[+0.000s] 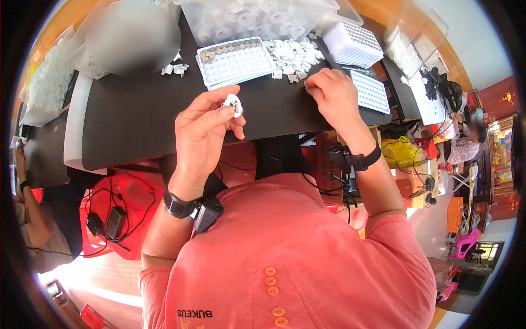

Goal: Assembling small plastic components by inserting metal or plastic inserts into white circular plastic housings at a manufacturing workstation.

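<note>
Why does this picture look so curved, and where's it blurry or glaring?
In the head view, the fisheye lens bends straight edges toward the rim; there too, a round grey patch at upper left is featureless blur, the floor at lower left glares white, and the white piece in the left hand looks fairly clear.

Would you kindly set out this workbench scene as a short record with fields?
Left hand: pinches a small white part
Right hand: near a pile of white pieces; grip contents hidden
Surface: dark table
Left of pile: white slotted tray, discs along its far side
Beside right hand: flat tray, stack of trays behind
</note>
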A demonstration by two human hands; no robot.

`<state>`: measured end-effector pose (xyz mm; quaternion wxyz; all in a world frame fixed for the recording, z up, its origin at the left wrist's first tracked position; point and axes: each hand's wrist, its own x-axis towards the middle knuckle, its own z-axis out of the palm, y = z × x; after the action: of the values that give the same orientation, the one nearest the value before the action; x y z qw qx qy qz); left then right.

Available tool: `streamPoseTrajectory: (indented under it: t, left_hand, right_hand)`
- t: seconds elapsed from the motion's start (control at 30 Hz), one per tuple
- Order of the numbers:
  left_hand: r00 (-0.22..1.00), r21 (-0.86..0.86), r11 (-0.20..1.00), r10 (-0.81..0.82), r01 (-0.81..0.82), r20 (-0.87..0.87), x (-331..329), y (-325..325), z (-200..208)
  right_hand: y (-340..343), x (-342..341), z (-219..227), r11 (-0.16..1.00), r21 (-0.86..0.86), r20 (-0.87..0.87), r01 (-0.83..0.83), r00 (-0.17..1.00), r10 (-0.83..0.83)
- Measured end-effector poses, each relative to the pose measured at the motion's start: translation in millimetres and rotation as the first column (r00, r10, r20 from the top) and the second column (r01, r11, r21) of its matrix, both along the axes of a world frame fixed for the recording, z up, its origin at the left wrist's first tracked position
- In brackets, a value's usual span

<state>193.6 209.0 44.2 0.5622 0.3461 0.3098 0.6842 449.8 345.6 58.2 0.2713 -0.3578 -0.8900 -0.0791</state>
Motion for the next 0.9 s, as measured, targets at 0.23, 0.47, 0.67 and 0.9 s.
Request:
streamPoseTrajectory:
  t: [0.23, 0.47, 0.67, 0.9]
  left_hand:
    - [1.000, 0.014, 1.000, 0.010, -0.010, -0.003, 1, 0, -2]
    - [1.000, 0.016, 1.000, 0.017, -0.017, -0.013, 3, 0, -2]
    - [0.999, 0.011, 0.999, 0.031, -0.031, -0.015, 5, 0, -2]
    - [1.000, 0.016, 1.000, 0.026, -0.026, 0.018, 2, 0, -3]
  right_hand:
    - [-3, 4, -3, 0.997, -0.064, -0.106, 0.041, 0.993, -0.047]
    - [-13, 15, 2, 0.986, -0.166, -0.221, 0.028, 0.973, -0.065]
    - [3, 20, 15, 0.959, -0.188, -0.040, -0.213, 0.977, 0.209]
    - [7, 17, 24, 0.951, -0.271, 0.093, -0.146, 0.980, 0.177]
